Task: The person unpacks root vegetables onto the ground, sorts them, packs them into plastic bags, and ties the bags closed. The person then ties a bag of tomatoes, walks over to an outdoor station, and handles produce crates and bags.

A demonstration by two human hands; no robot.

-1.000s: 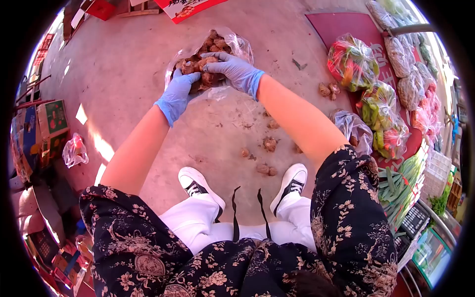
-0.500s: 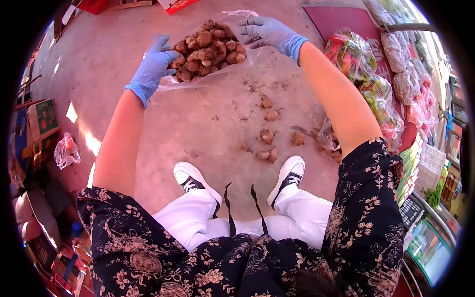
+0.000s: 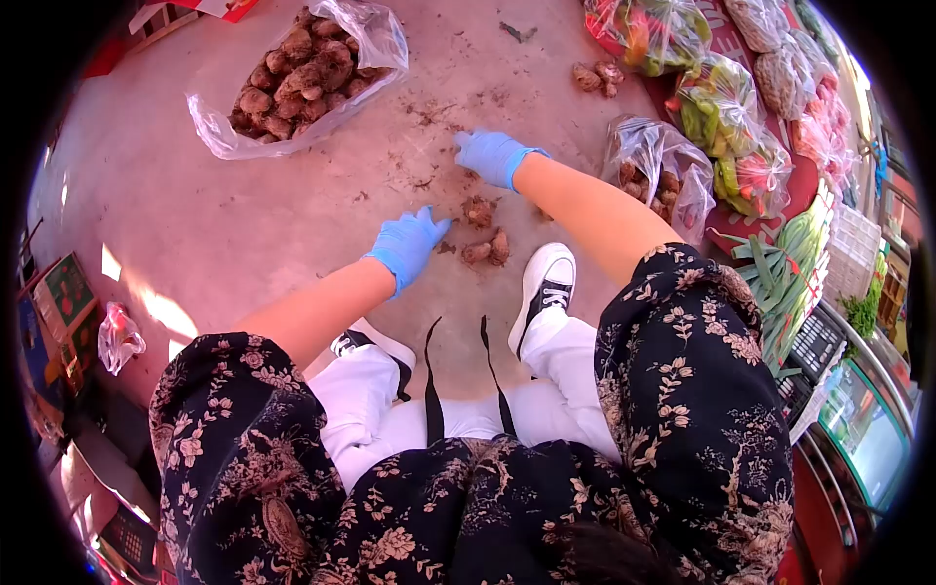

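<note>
My left hand (image 3: 408, 246), in a blue glove, is low over the floor with fingers apart and nothing visible in it. Just right of it lie several soil-covered taro roots (image 3: 478, 212). My right hand (image 3: 490, 158), also gloved, reaches down to the floor above them. Its fingers curl downward, and anything beneath them is hidden. A clear plastic bag (image 3: 388, 49) lies open at the upper left, apart from both hands, full of brown taro roots (image 3: 302, 83).
At right are a smaller bag of taro roots (image 3: 673, 190), bagged peppers (image 3: 717, 107) and leeks (image 3: 780, 273). More loose taro roots (image 3: 597, 78) lie at upper right. A small knotted bag (image 3: 119, 338) is at left. My shoes (image 3: 543, 292) stand near the loose roots.
Both hands have left the large taro bag and come down toward the loose roots. The view has shifted, and the bag appears farther up and left. Two taro roots now lie at upper right.
</note>
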